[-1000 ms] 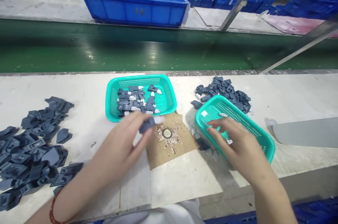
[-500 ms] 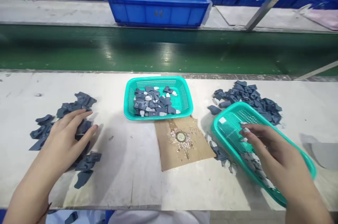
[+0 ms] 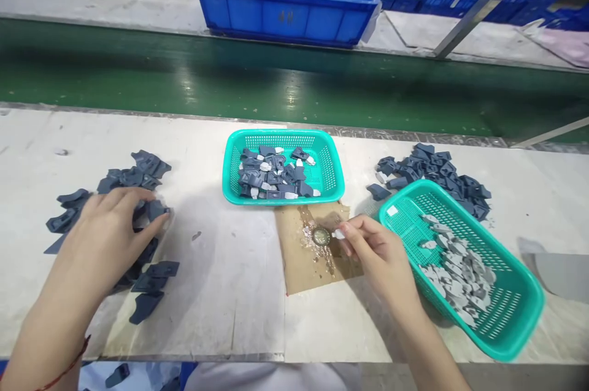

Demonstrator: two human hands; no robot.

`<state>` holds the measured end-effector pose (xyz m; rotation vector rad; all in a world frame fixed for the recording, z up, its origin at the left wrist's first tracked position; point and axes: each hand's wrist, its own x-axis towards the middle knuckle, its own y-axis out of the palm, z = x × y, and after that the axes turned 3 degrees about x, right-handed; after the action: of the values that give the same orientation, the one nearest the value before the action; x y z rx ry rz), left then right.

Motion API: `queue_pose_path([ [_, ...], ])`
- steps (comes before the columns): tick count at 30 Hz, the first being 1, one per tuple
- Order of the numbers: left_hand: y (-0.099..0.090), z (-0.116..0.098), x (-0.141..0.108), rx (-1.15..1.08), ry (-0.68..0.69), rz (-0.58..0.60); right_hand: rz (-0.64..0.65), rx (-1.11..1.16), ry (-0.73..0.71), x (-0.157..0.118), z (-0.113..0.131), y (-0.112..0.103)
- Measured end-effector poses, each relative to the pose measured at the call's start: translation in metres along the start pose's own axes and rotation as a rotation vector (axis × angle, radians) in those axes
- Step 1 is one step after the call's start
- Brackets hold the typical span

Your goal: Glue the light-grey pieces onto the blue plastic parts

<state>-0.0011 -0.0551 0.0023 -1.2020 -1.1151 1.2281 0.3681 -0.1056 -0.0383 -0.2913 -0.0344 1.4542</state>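
My left hand (image 3: 113,228) curls over the left pile of dark grey parts (image 3: 154,277), thumb and fingers closed on one dark part (image 3: 157,210). Between the thumb and fingertips of my right hand (image 3: 380,253) is a small white piece (image 3: 338,234). It is just right of a small round dish (image 3: 321,236), which lies on brown cardboard (image 3: 299,274) with wet-looking spots. Behind the cardboard, a green basket (image 3: 338,176) holds dark parts with white pieces on them. A second green basket (image 3: 510,348), at the right, holds many loose white pieces (image 3: 460,274).
Another pile of dark parts (image 3: 442,176) lies behind the right basket. Beyond the table's far edge runs a green strip (image 3: 239,87), with a large blue bin (image 3: 285,13) behind it. A metal post (image 3: 478,10) slants at the upper right.
My right hand has moved left from over the right basket to beside the round dish, carrying a white piece. My left hand's fingers have closed around a dark part. The view has shifted slightly.
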Motion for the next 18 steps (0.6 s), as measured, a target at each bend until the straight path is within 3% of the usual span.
queue_pose_path([
  [2,-0.007,-0.012,-0.005,-0.156,-0.167,-0.005,-0.013,-0.054,-0.016,0.0,-0.005,0.0],
  [4,-0.012,-0.026,-0.012,-0.492,-0.28,0.019,-0.018,-0.134,-0.04,-0.002,-0.009,-0.001],
  [7,-0.008,-0.049,-0.025,-1.061,-0.25,0.143,-0.006,-0.288,-0.099,-0.004,-0.014,-0.001],
  [11,0.014,-0.082,-0.037,-1.511,-0.23,0.365,0.013,-0.487,-0.233,-0.002,-0.016,0.001],
  [14,0.026,-0.108,-0.044,-1.716,-0.178,0.528,0.018,-0.617,-0.327,0.0,-0.016,0.004],
  [18,0.032,-0.134,-0.053,-1.746,-0.12,0.643,0.024,-0.715,-0.408,0.0,-0.015,0.006],
])
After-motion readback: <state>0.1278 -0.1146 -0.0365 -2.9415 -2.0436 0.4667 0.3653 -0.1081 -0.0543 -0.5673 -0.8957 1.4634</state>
